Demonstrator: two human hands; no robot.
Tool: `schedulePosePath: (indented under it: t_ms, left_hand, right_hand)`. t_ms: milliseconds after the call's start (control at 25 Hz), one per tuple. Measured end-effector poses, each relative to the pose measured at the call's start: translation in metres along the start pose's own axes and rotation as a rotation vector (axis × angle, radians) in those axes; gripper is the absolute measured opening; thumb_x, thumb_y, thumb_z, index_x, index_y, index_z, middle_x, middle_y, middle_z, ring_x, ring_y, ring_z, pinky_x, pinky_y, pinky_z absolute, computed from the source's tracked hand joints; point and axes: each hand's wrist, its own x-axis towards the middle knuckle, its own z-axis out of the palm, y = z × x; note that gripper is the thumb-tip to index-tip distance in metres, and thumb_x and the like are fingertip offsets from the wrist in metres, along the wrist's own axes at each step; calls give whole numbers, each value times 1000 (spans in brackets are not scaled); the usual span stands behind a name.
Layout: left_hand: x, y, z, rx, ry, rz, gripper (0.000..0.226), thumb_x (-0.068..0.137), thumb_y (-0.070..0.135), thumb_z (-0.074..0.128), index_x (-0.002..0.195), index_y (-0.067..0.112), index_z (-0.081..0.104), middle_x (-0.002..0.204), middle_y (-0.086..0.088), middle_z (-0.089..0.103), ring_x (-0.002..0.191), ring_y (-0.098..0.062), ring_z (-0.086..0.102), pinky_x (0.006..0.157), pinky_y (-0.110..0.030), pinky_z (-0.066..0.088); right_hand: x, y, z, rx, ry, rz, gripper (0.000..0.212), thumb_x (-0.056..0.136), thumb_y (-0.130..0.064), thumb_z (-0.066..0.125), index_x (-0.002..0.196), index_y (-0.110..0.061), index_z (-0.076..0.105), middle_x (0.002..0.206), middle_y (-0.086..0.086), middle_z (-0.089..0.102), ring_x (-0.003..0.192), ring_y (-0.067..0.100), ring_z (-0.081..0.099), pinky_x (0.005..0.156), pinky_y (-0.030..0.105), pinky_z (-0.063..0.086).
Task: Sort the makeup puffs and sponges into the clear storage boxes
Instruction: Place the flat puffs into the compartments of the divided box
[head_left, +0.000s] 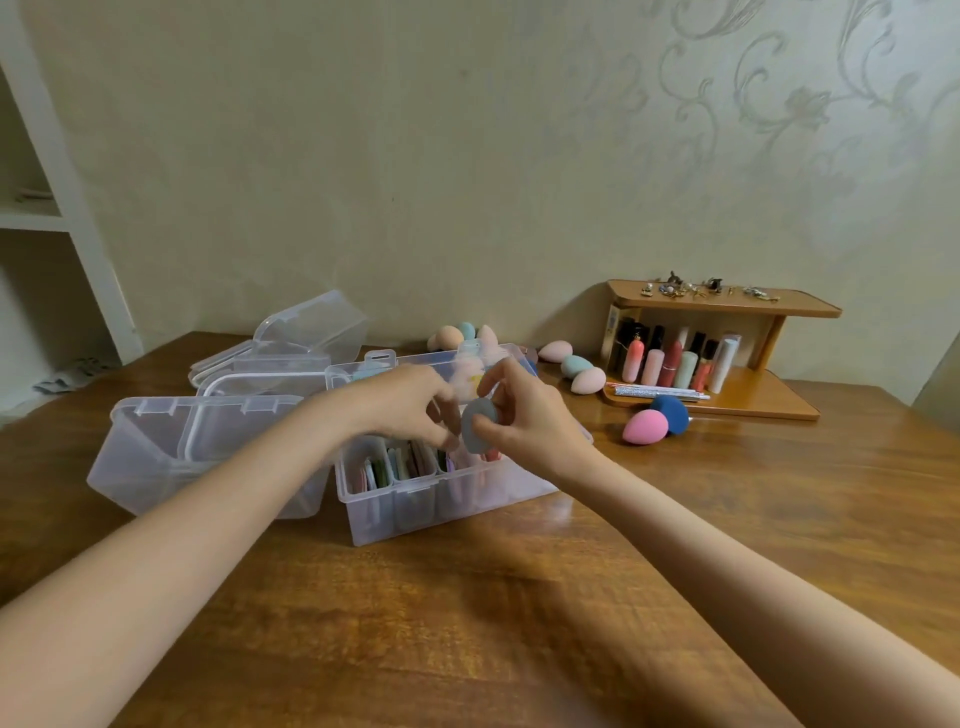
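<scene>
Grey puff (479, 425) pinched upright by right hand (524, 415) at frame centre, above divided clear box (441, 499), left hand (410, 405) fingertips curled, touching its edge.

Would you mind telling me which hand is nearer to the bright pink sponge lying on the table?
Right. The right hand is just left of the bright pink sponge, gripping a grey puff over the divided clear box; the left hand is farther left.

Glossy wood-grain table (519, 613); clear smooth plastic divided box (395, 514) at centre; matt foam sponges (644, 427) at two o'clock; smooth wooden shelf (727, 304).
</scene>
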Motion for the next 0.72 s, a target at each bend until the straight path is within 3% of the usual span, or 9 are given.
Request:
schedulePosePath:
  t_ms: [120,320,440,560,640,720]
  left_hand:
    - [-7,0,8,-2,-113,-32,34,77,31,72,107,16,65,108,-4,67,101,-20,61,91,-38,51]
    - [-3,3,13,45,-21,-105,31,81,27,69,101,5,59,85,-5,62,77,-19,58,64,-25,45]
    - [0,3,17,72,35,-124,35,80,32,69,101,5,61,96,-9,66,87,-21,62,72,-29,50]
    - [1,0,17,126,64,-115,27,81,32,69,89,8,59,93,-8,62,84,-19,58,64,-26,43]
    - [3,-1,18,136,84,-102,21,81,31,69,78,14,57,92,-9,60,84,-21,57,64,-26,38]
    - [3,1,20,151,82,-98,20,83,32,66,82,13,60,95,-8,60,91,-22,57,68,-27,41]
  right_hand:
    - [1,-9,12,-74,-82,9,22,82,-10,62,98,-13,48,65,-10,49,56,5,48,49,10,40]
    - [4,-17,25,-196,-154,6,33,80,-14,66,107,-4,50,100,10,62,81,16,52,61,22,41]
    - [12,-15,26,-311,-195,50,28,84,-11,62,107,-3,49,107,15,61,85,23,54,59,25,38]
    - [16,-15,26,-389,-259,56,26,89,-11,55,112,0,53,110,18,60,91,26,57,62,26,39]
    - [18,-13,19,-351,-309,68,28,91,-13,54,114,0,58,110,16,63,87,25,60,57,18,45]
    - [17,-12,12,-314,-347,73,29,90,-12,56,116,-2,61,109,14,65,78,17,55,47,10,42]
